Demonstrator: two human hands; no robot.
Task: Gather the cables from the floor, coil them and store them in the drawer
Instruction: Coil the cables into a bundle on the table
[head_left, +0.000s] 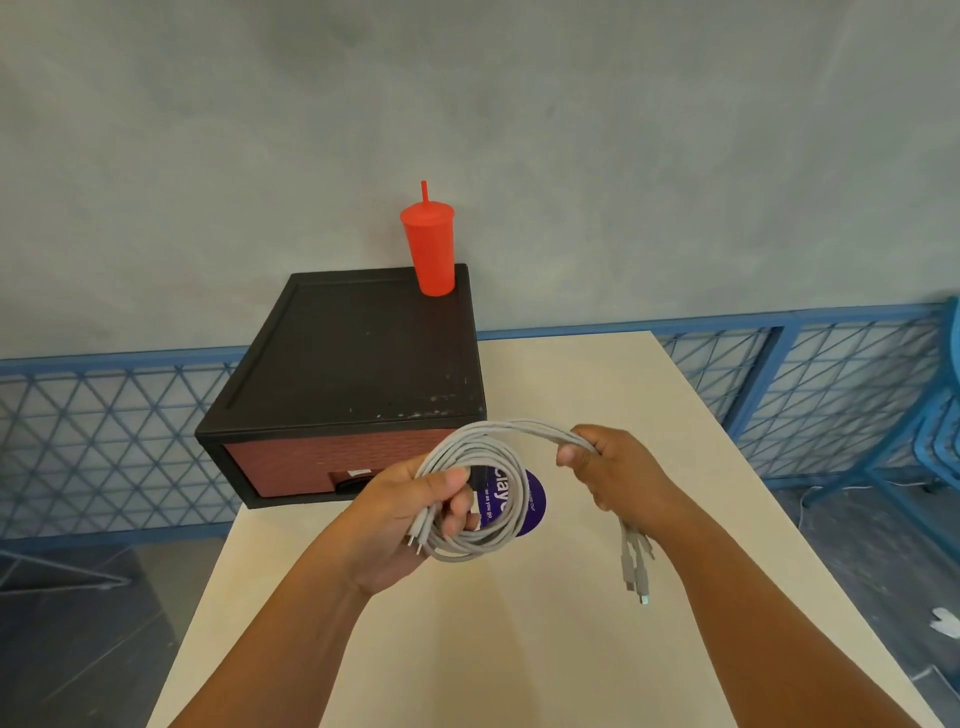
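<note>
Cream table, grey wall behind. Grey cables are held just in front of the drawer unit. Left hand grips the coil; right hand clutches the loose run, plugs dangling. Best to match loop sizes and tuck the tails. Drawer closed, contents hidden. Lidded red tumbler stands atop the unit.

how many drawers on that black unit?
1. The red-fronted drawer fills the front of the black unit on the table, shut; the left hand and cables hide its lower right part.
</note>
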